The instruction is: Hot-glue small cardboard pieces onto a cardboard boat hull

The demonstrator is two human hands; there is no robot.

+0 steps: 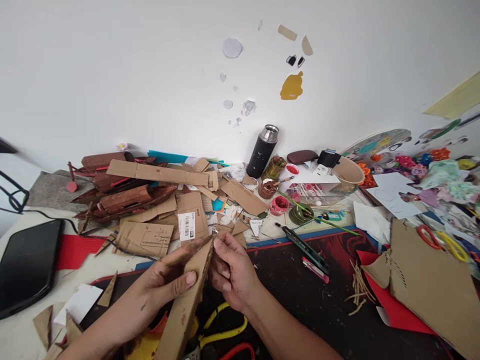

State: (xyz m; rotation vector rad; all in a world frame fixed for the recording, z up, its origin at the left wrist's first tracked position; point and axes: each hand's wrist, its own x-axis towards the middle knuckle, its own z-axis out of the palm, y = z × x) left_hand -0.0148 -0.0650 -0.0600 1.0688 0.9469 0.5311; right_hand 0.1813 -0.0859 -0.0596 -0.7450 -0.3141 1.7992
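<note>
A long folded cardboard strip (182,312) slants up from the lower middle and narrows to a pointed far end. My left hand (159,282) grips it from the left, thumb flat on its upper face and fingers behind. At the tip, my right hand (235,272) pinches the strip's right edge between thumb and forefinger, its other fingers curled. Something tiny at the fingertips is too small to make out. Both hands carry brown stains. Below the strip, partly hidden, lie yellow-handled pliers (225,327) and a red handle (240,352).
Cardboard scraps (245,197) and brown model boats (123,200) crowd the back left. Behind stand a black flask (260,152) and paint pots (279,205). A utility knife (305,250) lies on the dark mat (277,305). Scissors (429,237) rest on a cardboard sheet (431,285) at right.
</note>
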